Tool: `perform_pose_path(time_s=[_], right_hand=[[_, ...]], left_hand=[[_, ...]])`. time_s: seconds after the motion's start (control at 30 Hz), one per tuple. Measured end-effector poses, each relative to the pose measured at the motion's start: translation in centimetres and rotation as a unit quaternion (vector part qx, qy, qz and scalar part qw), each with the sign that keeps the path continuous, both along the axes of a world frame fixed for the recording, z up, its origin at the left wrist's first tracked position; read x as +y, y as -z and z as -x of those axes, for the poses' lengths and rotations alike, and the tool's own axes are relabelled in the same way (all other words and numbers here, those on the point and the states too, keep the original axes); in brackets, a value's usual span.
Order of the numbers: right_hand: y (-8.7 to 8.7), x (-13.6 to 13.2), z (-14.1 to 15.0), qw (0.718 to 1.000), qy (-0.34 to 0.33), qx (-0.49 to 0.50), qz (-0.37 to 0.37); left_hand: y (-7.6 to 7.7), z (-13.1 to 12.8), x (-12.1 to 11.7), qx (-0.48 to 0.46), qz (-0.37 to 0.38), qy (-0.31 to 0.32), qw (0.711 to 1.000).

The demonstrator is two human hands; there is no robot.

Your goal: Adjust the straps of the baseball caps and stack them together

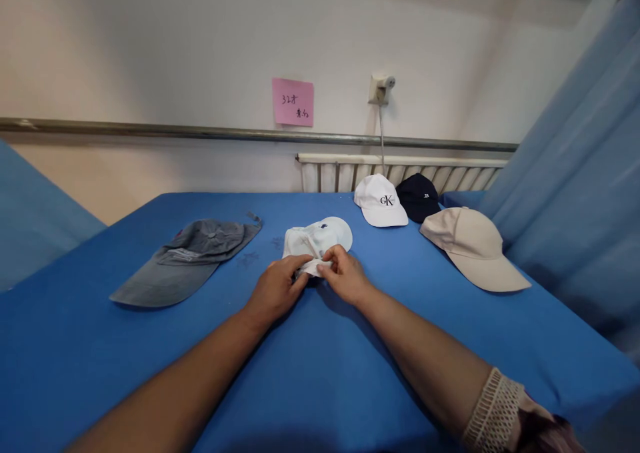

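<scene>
Five caps | both hands' fingers [302, 262] pinch pale cap [327, 231] | grey cap [200, 253] left, beige cap [473, 246] right

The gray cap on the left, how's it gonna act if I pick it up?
The gray cap will probably feel light, being thin-looking cloth. Its crown looks slumped and creased, so it would likely flop or fold, while the broad brim, lying fairly smooth, may stay stiffer.

The desk [165, 366] wears smooth matt blue cloth, the grey cap [200, 246] looks like creased cloth, and the rail [210, 132] is dull metal.
</scene>
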State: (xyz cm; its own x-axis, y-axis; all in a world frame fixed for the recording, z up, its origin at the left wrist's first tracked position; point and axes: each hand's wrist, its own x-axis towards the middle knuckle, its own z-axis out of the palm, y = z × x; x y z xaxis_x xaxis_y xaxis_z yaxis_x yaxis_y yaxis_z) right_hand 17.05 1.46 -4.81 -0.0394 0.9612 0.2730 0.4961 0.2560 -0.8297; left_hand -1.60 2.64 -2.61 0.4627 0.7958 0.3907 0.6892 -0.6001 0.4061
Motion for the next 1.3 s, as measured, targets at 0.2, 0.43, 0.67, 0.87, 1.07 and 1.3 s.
perform_pose_path(time_s=[0.2,0.43,0.67,0.87,1.07,1.3], right_hand=[[-0.8,-0.9,0.4,0.988,-0.019,-0.139,-0.07],[-0.3,-0.2,0.2,0.98,-0.022,-0.157,-0.116],[0.8,1.0,-0.7,0.994,-0.073,0.003,-0.08],[1.3,1.3,-0.7,0.986,-0.133,0.096,-0.035],[0.6,0.5,-0.5,0.984,-0.12,0.069,-0.111],[-0.5,-0.1,-0.9,0.976,-0.12,-0.014,-0.181]], left_hand=[[-0.7,0.1,0.0,-0.005,0.021,-0.002,1.0],[-0.8,0.0,-0.3,-0.043,0.049,0.018,0.998],[-1.3,-0.2,-0.6,-0.023,0.074,0.035,0.996],[-0.5,0.2,-0.2,-0.029,0.044,0.027,0.998],[-0.1,0.8,0.1,-0.075,0.008,-0.033,0.997],[-1.4,0.5,-0.9,-0.163,0.077,-0.008,0.984]])
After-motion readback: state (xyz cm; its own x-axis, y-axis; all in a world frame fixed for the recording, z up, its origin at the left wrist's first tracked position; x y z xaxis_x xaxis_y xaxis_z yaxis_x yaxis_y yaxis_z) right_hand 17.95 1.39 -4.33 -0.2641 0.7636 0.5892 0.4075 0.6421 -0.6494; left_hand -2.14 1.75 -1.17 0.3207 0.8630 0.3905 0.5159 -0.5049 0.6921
